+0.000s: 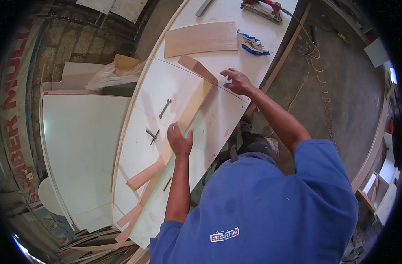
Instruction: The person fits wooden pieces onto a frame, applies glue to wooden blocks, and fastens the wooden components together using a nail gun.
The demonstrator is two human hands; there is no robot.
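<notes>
A long, narrow pale wooden board (194, 104) lies slantwise on the white worktable. Short reddish wood pieces stick out from it: one block (193, 66) at its far end, another block (144, 176) nearer the lower left. Over the board's middle is my left hand (180, 141), thumb and fingers apart; whether it presses on the wood I cannot tell. My right hand (238, 82) hovers beside the far block, its fingers bent but apart, holding nothing. Left of the board lie an open-end wrench (164, 108) and a T-handled tool (153, 136).
Farther up the white table (146, 94) lie a curved wood panel (201, 39), a blue-and-white packet (253, 44) and a red nail gun (264, 9) with a coiled hose (323, 82). A white panel (84, 149) stands at left, wood scraps (95, 244) below it.
</notes>
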